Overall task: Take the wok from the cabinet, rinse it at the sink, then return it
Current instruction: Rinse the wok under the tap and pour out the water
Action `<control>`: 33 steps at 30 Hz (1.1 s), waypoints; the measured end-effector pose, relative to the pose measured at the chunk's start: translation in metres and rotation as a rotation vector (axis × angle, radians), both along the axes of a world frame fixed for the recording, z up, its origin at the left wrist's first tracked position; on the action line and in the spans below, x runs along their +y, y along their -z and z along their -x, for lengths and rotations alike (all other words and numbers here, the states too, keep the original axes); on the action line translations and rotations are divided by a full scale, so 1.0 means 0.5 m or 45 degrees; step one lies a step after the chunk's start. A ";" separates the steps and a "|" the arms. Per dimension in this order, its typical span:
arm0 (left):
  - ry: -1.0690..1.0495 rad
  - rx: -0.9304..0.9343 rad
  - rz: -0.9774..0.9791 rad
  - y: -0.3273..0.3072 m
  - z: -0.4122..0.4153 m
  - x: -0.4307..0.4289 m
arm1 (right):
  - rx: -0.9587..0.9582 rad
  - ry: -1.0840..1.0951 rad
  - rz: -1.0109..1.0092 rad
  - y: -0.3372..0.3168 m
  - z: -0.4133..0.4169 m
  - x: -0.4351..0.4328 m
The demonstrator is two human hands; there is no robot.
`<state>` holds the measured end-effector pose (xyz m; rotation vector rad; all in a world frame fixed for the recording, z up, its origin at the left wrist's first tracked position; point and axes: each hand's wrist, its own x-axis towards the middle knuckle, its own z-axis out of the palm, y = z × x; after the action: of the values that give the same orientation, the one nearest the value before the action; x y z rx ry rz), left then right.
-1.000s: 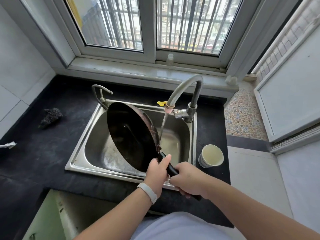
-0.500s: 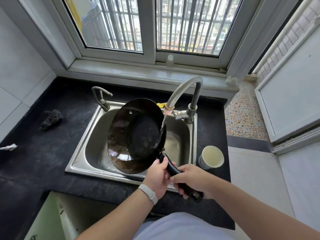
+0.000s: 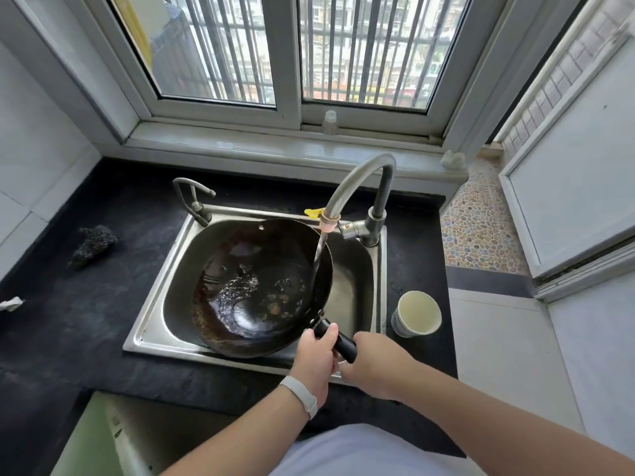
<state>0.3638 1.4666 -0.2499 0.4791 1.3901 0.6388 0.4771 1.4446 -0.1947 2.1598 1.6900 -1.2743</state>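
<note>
The wok (image 3: 254,286) lies tilted in the sink (image 3: 151,326) under the running tap (image 3: 357,176). The left hand (image 3: 318,352) grips its handle (image 3: 340,341); whether the right hand (image 3: 376,367) holds it too is hidden. I judge the wet handle could twist, slopping water onto the counter (image 3: 86,321)

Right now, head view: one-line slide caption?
Left hand and right hand grip the wok handle over the sink, faucet water running in.

wok (image 3: 254,286) in sink (image 3: 161,304), cup (image 3: 416,314) right
</note>
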 end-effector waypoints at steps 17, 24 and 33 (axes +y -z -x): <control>0.377 -0.036 0.045 -0.007 0.049 0.006 | 0.210 0.288 0.186 0.018 -0.020 -0.015; 0.701 0.189 -0.016 -0.058 0.146 0.102 | 0.298 0.383 0.277 0.033 -0.036 -0.034; 0.621 0.367 -0.432 -0.102 0.044 0.406 | 0.231 0.384 0.329 0.047 -0.050 -0.046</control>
<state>0.3420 1.6698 -0.1991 1.1783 1.3633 0.4109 0.5020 1.4216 -0.2181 2.2557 1.1963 -1.7059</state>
